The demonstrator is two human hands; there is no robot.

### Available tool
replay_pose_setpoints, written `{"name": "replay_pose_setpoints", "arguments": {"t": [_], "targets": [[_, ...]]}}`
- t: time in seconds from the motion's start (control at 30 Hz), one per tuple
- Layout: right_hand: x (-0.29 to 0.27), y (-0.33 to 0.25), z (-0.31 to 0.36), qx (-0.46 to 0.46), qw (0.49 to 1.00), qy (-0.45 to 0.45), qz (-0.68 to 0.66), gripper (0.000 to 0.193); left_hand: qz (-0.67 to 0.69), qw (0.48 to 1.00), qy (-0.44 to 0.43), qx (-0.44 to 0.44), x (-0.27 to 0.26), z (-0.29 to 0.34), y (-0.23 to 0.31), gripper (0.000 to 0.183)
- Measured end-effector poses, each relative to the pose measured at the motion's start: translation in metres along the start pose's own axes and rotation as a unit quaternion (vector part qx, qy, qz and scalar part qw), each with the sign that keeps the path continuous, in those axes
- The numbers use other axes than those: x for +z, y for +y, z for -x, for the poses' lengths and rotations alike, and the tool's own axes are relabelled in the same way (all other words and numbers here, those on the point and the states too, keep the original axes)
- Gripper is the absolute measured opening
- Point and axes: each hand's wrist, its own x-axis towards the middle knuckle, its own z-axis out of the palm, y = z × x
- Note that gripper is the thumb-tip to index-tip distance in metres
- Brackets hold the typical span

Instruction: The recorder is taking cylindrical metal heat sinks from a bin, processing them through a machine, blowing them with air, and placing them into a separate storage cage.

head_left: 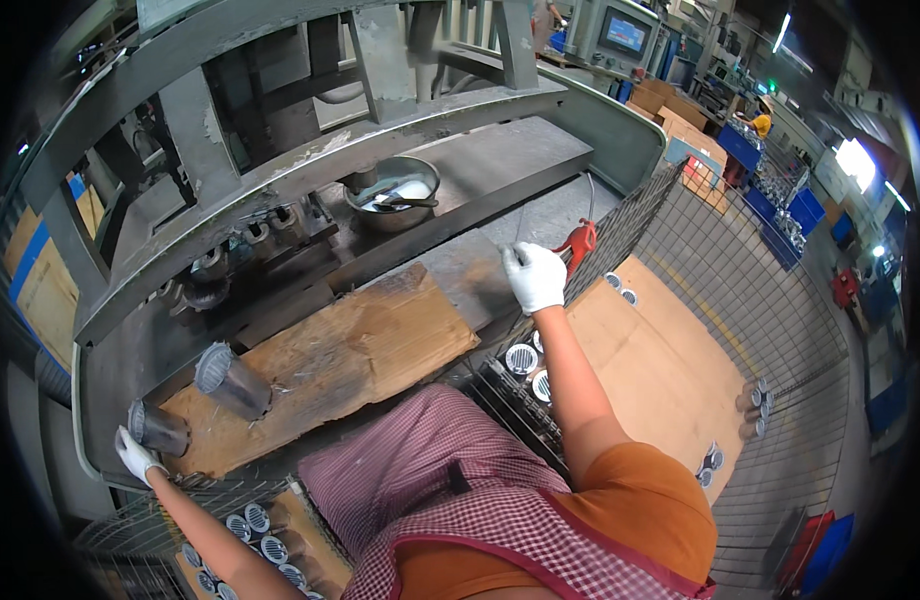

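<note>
My left hand (139, 457), in a white glove, lies against the near side of a short grey metal cylinder (161, 429). Its fingers look stretched out. A taller metal cylinder with a ribbed, flared top (234, 382) stands to the right of that one on a worn brown board (365, 345). My right hand (536, 277), also gloved in white, is raised over the right end of the bench with its fingers curled closed. What it may hold is too small to make out. Just beside it hangs a red air gun (580, 246).
A metal bowl (392, 194) with white contents and a dark-handled tool stands on the machine ledge (520, 150). Wire-mesh cages flank me; the right one holds a cardboard sheet (650, 350) and several slotted round metal parts (522, 359). More parts (274, 549) lie at lower left.
</note>
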Motion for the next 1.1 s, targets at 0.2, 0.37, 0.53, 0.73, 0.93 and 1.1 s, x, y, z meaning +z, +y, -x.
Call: {"name": "replay_pose_setpoints", "arguments": {"t": [0.2,0.37,0.53,0.73,0.93,1.1], "targets": [[-0.002,-0.002,0.0,0.002,1.0,0.0,-0.007,0.034,0.006,1.0,0.0,0.015,0.0,0.002,0.0,0.052],[-0.003,-0.001,0.0,0.006,1.0,0.005,-0.004,0.034,-0.004,1.0,0.019,0.012,0.004,0.01,0.009,0.053],[-0.002,-0.002,0.0,0.004,1.0,0.001,0.002,0.033,-0.013,0.999,-0.028,0.006,0.001,0.009,0.006,0.054],[0.001,-0.001,0.0,-0.001,1.0,0.008,-0.009,0.032,0.04,0.999,-0.032,-0.011,0.001,0.003,-0.004,0.053],[0.002,-0.002,0.0,0.011,1.0,0.014,-0.009,0.032,0.007,0.999,-0.04,-0.009,0.0,-0.001,-0.007,0.05],[0.0,-0.004,0.0,0.031,0.999,-0.019,-0.002,0.029,0.033,0.999,-0.021,-0.003,-0.002,-0.003,-0.011,0.047]]}}
